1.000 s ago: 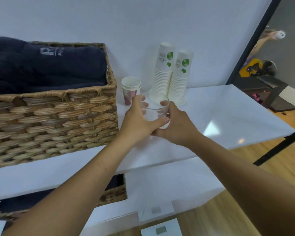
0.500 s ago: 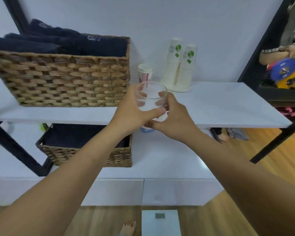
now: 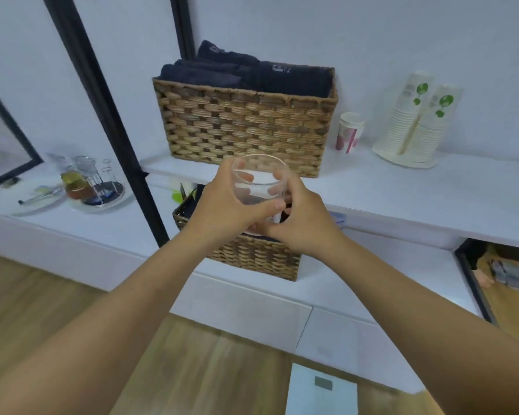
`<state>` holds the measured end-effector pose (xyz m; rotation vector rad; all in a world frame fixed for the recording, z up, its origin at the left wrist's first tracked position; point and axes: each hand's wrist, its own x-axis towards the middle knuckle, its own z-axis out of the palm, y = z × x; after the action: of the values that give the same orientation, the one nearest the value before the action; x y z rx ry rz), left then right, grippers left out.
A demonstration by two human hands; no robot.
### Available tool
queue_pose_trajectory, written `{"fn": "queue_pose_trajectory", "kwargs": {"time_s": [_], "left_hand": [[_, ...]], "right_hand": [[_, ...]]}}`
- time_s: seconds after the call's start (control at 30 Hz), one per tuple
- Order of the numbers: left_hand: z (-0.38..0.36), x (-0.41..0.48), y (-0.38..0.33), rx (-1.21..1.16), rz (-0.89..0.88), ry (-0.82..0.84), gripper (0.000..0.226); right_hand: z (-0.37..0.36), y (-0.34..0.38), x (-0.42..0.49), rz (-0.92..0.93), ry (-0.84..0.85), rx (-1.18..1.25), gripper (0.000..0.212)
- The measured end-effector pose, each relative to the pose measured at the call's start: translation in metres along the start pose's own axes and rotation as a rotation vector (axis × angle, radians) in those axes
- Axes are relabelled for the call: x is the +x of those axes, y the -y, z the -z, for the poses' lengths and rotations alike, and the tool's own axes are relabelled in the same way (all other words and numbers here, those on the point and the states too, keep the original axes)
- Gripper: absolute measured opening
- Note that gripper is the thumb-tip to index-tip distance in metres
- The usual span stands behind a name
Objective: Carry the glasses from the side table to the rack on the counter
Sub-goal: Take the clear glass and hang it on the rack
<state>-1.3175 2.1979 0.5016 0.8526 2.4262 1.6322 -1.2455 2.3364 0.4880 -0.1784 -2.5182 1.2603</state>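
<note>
**One head-worn view, angled down**

The sole wide-angle camera looks forward and down from head height, close on the glass (image 3: 259, 178) at centre. The white shelf (image 3: 402, 187) fills 12 to 3 o'clock, the rack (image 3: 102, 187) lies farther off at 9, and the floor (image 3: 42, 295) at 6.

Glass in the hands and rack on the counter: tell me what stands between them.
In the head view a black frame post crosses between the glass, gripped by the left hand and right hand, and the rack; beside it, only white counter.
</note>
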Motion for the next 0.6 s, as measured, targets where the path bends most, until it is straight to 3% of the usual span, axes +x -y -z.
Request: {"fn": "queue_pose_trajectory", "kwargs": {"time_s": [0.2, 0.37, 0.5, 0.6], "left_hand": [[0.106, -0.018, 0.05, 0.02, 0.109, -0.125, 0.079], [0.211, -0.028, 0.098, 0.038, 0.15, -0.237, 0.078], [0.277, -0.034, 0.135, 0.026, 0.179, -0.284, 0.084], [0.321, -0.044, 0.158, 0.005, 0.211, -0.316, 0.078]], "right_hand": [[-0.094, 0.054, 0.043, 0.052, 0.195, 0.012, 0.099], [-0.193, 0.112, 0.078, 0.098, 0.273, 0.052, 0.083], [-0.258, 0.149, 0.101, 0.148, 0.305, 0.031, 0.092], [-0.301, 0.174, 0.111, 0.176, 0.341, 0.025, 0.08]]}}
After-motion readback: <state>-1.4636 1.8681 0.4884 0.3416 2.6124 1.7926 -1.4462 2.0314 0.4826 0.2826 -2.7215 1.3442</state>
